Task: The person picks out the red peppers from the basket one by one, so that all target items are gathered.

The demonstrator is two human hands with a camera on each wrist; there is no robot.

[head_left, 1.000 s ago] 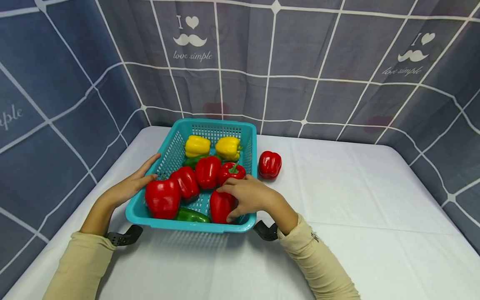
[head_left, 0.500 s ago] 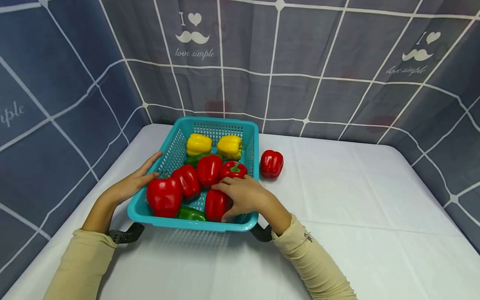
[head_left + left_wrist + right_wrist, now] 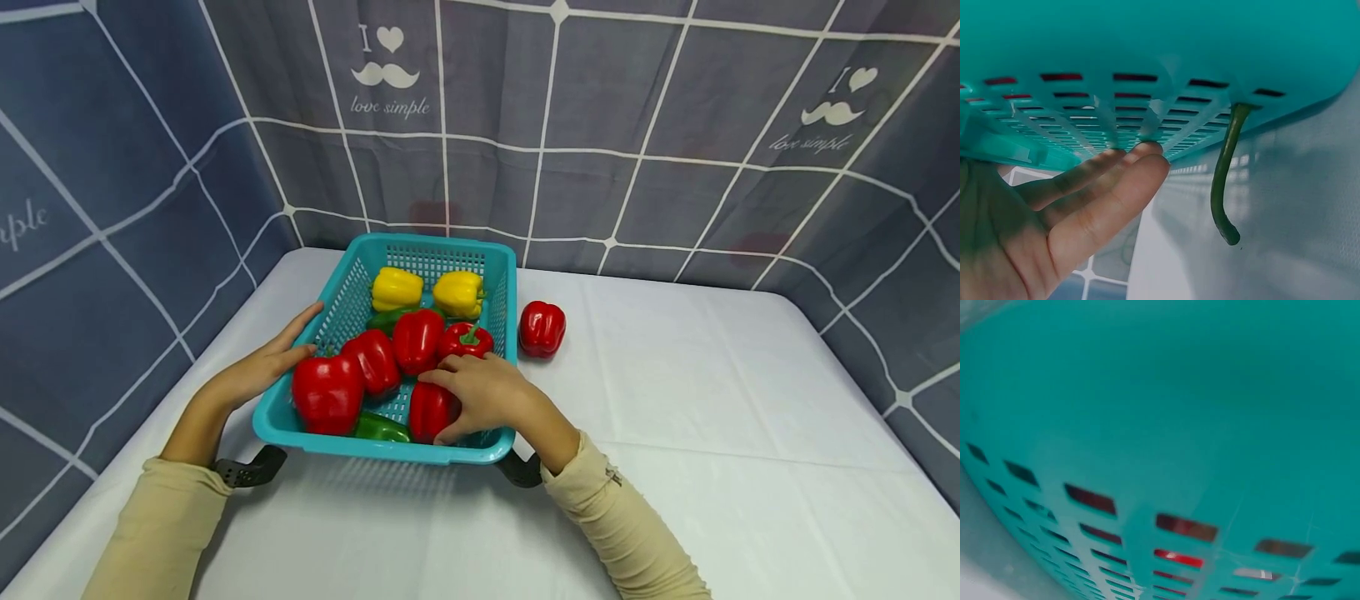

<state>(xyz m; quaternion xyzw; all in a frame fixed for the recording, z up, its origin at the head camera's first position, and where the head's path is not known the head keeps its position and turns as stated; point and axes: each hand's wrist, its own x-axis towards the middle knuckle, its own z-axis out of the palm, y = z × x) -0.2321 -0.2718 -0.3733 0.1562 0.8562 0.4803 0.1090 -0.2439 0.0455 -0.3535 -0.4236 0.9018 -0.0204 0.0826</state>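
A turquoise plastic basket (image 3: 360, 450) holds several red bell peppers, with a big one (image 3: 327, 396) at its front left. Inside its front right corner, my right hand (image 3: 491, 392) grips a red bell pepper (image 3: 429, 412), fingers over the top and thumb at the near side. Straight fingers of my left hand (image 3: 251, 375) touch the basket's left side; the left wrist view shows those fingers (image 3: 1110, 206) against the slotted wall. A green stem (image 3: 1225, 178) pokes out through a slot there. The right wrist view is filled by the basket wall (image 3: 1147, 425), hiding the right hand.
Two yellow bell peppers, left (image 3: 397, 289) and right (image 3: 459, 293), lie at the back of the basket. A green pepper (image 3: 381, 427) lies at its front. Outside, a red bell pepper (image 3: 542, 329) stands on the white tablecloth (image 3: 712, 400). A grey checked curtain (image 3: 600, 100) hangs behind.
My right hand has slid slightly left with the red bell pepper in its grip, covering less of the front right corner. The left hand stays at the basket's side.
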